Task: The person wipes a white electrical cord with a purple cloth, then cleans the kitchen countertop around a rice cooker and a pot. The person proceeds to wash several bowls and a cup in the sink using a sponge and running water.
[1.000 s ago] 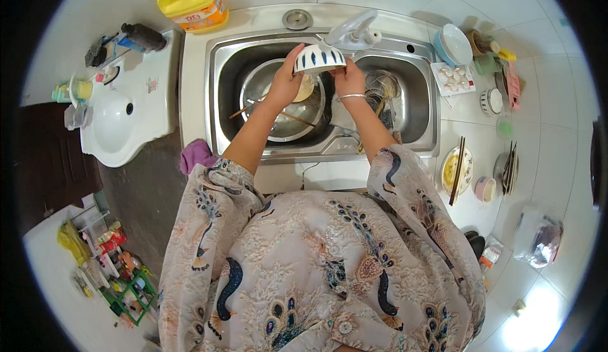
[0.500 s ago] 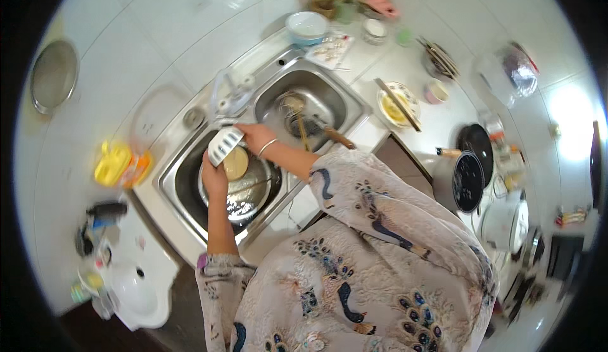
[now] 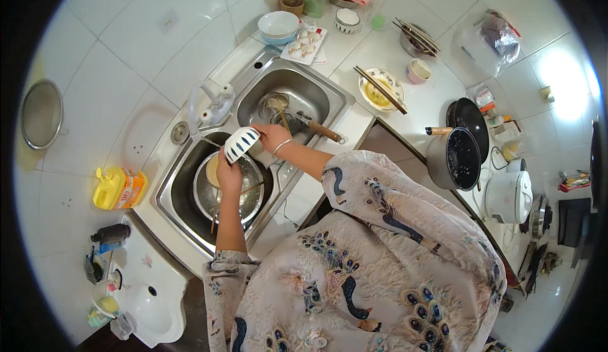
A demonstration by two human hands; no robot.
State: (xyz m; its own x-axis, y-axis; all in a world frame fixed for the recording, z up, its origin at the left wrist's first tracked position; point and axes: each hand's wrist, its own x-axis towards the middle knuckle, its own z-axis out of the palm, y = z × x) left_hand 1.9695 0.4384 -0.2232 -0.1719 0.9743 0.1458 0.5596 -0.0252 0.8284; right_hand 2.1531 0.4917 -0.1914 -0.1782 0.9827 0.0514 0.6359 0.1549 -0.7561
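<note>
A small white bowl [image 3: 241, 144] with dark blue dashes on its outside is tilted on its side between my hands, above the near-left sink bowl. My left hand [image 3: 229, 175] grips its lower left edge, and my right hand [image 3: 271, 138] has its fingers closed on the upper right edge. Under them, a round metal basin [image 3: 256, 201] with water sits in the sink [image 3: 170, 203]. A pale tan round piece, partly hidden by my left hand, lies in the basin with thin sticks. The white faucet [image 3: 212, 102] stands just beyond the bowl.
In the far sink bowl [image 3: 316, 92] lie a strainer [image 3: 277, 103] and a wooden-handled tool [image 3: 322, 130]. Right of it are a plate [image 3: 382, 80] with chopsticks and a dark pot [image 3: 453, 159]. A yellow jug [image 3: 111, 188] and white washbasin [image 3: 149, 314] are at left.
The view has shifted, so the surroundings sit differently. Both hands still hold the bowl above the basin; more of the tan piece is now hidden behind my left hand.
</note>
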